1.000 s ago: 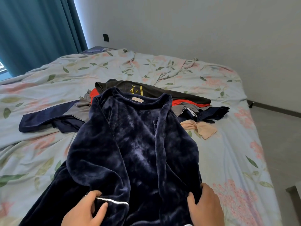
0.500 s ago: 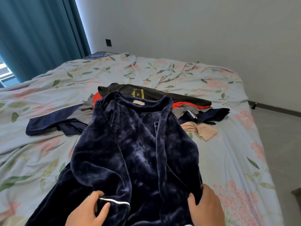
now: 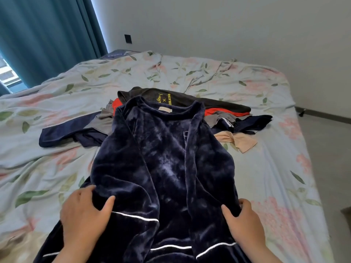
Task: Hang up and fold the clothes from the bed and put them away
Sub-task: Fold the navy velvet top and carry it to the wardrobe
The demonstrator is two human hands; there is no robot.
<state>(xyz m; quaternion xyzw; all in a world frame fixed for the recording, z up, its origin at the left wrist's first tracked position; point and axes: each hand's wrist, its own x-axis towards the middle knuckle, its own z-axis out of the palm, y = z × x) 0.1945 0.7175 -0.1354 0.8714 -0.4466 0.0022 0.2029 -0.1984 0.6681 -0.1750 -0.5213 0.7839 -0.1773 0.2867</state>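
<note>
A dark navy velvet top with white piping lies spread on the floral bedspread, collar toward the far side, both sleeves folded inward over the body. My left hand grips the left sleeve's edge near its cuff. At the right edge of the garment, my right hand holds the fabric by the other sleeve. Behind the collar lies a pile of clothes: a black shirt with yellow print, a red piece, grey and navy items and a beige piece.
A navy garment with pale trim stretches left of the pile. Teal curtains hang at the far left by a window. A plain wall runs behind the bed, and grey floor lies to the right.
The view has tilted down, so both hands show more fully. My left hand has shifted from the white-piped cuff up onto the sleeve's outer edge. The garment has stayed in place.
</note>
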